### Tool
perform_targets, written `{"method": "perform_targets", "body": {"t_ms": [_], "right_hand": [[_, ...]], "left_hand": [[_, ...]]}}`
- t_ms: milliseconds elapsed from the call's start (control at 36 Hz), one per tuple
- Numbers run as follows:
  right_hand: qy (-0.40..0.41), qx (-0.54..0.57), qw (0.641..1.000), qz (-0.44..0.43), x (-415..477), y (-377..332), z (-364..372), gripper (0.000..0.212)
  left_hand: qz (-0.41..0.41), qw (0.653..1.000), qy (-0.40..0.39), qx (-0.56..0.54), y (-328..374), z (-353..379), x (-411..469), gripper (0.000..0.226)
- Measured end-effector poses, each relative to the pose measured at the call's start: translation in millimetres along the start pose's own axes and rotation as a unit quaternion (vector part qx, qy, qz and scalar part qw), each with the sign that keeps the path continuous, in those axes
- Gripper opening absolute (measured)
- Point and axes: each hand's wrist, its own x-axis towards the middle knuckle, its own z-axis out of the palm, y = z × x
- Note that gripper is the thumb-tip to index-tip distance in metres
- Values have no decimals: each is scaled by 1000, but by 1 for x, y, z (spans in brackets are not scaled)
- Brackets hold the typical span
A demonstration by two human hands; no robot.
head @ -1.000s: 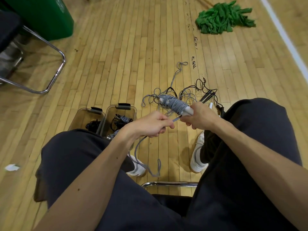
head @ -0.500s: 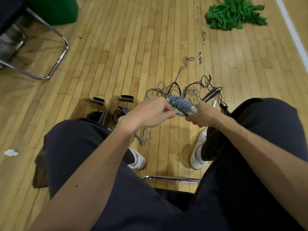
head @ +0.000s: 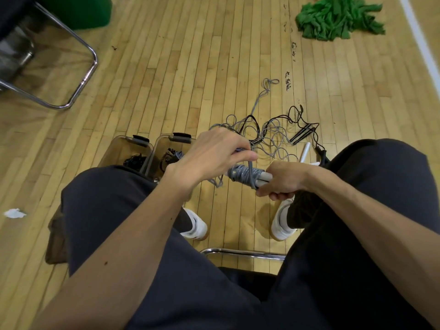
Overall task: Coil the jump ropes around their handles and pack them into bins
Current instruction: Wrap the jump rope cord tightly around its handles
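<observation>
Head view, looking down past dark-trousered knees onto a wooden strip floor [head: 166, 67], pale and varnished, with a white painted line [head: 420, 44] down the far right edge. Top right, well away, a heap of green cloth [head: 333, 17]. Top left, part of a green container [head: 78, 10] and, beside it, the chrome frame [head: 82, 75] of another chair. At the left edge, a white paper scrap [head: 14, 213]. Low in the middle, the chrome front rail [head: 242, 253] of the seat, with white shoes [head: 282, 222] planted just beyond it.

Just past the left knee, two clear bins side by side on the floor. In the left bin [head: 114, 151], a black coiled rope [head: 134, 160]. In the right bin [head: 162, 148], a grey-and-black coil [head: 172, 154], partly hidden by wrist and thigh.

Between the knees, held above the floor, white handles [head: 264, 178] wound with grey rope [head: 242, 173]. Gripped at the bare end by the right hand [head: 283, 179], fingers curled round them. Left hand [head: 214, 156] just above the coil, thumb and fingertips pinching the grey strand, pulled taut down across the wraps. Below the coil, a loose grey tail hanging. Beyond the hands, on the floor, a tangle of ropes [head: 266, 132] in grey and black, with black handles [head: 302, 136] and a lone white handle [head: 305, 152] at its right side.
</observation>
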Motion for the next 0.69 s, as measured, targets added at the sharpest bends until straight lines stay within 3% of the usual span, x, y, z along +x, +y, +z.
{"method": "perform_targets", "body": {"t_ms": [194, 444, 556, 611, 694], "right_hand": [[-55, -42, 996, -61, -10, -5, 10, 21], [-114, -64, 982, -135, -25, -7, 6, 19], [-110, -93, 982, -119, -31, -5, 4, 18], [-94, -133, 982, -100, -34, -3, 5, 17], [-8, -274, 960, -61, -37, -1, 10, 20]], "left_hand": [[38, 999, -2, -3, 6, 9, 4, 37], [-17, 994, -44, -96, 4, 8, 11, 31], [-25, 992, -85, -87, 5, 9, 12, 29], [-34, 993, -97, -54, 4, 11, 13, 45], [-52, 992, -116, 2, 1, 17, 14, 60]]}}
